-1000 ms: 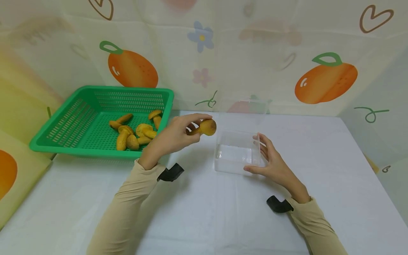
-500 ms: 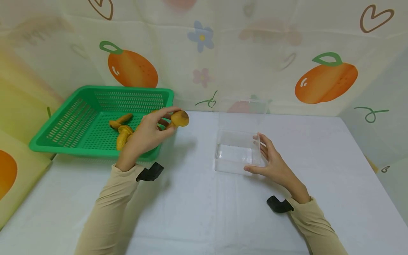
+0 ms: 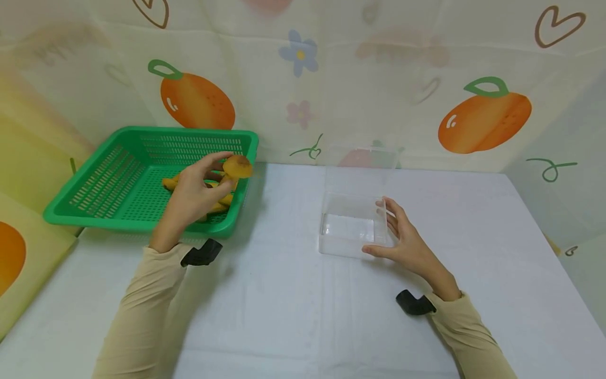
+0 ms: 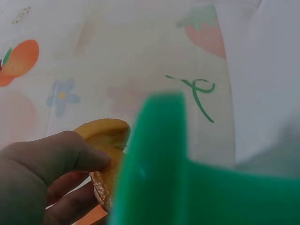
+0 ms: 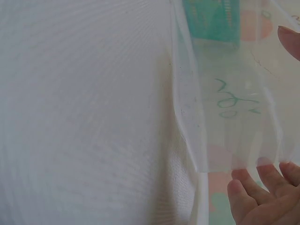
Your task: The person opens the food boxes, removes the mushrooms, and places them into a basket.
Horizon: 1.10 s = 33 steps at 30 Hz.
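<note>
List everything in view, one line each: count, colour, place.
Held mushroom: one, yellow-brown, pinched above the basket's right end.
Basket: one, green, back left of the table.
Mushrooms in basket: several, yellow-brown, partly hidden by the hand.
Clear box: one, transparent, table centre.
Table: one, white cloth.
Backdrop: one, cream with orange prints.
Left hand: pinches the mushroom.
Right hand: rests against the box's right side.
</note>
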Motion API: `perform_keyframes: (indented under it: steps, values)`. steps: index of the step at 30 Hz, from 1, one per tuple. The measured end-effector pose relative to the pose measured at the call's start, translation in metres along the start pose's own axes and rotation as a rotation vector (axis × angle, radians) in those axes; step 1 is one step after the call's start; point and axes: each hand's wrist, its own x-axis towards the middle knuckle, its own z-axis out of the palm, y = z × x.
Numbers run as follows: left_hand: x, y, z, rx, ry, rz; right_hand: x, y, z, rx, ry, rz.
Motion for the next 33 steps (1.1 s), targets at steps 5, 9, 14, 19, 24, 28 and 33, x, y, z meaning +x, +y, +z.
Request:
perform_keyframes:
  steps: [5,9,14,19,24,28,33]
  values:
    - [-0.002,-0.011,-0.007,0.025,0.012,-0.057,0.001,0.000,0.000,0.001,0.000,0.002]
    - [-0.003,-0.019,-0.012,0.052,0.010,-0.086,0.001,0.000,-0.001,0.004,0.000,0.005]
    - [-0.002,-0.027,-0.017,0.094,-0.009,-0.105,0.000,-0.001,-0.001,0.012,0.002,0.006]
    - [0.001,-0.035,-0.020,0.155,-0.017,-0.126,0.000,-0.001,-0.001,0.012,0.001,0.010]
    - [0.004,-0.041,-0.022,0.181,-0.040,-0.171,0.000,0.000,-0.001,0.005,0.000,0.018]
    - [0.008,-0.048,-0.025,0.184,-0.074,-0.229,0.000,0.000,-0.001,0.008,-0.004,0.018]
    - [0.009,-0.052,-0.026,0.207,-0.113,-0.279,0.000,0.000,0.000,0.012,-0.005,0.011]
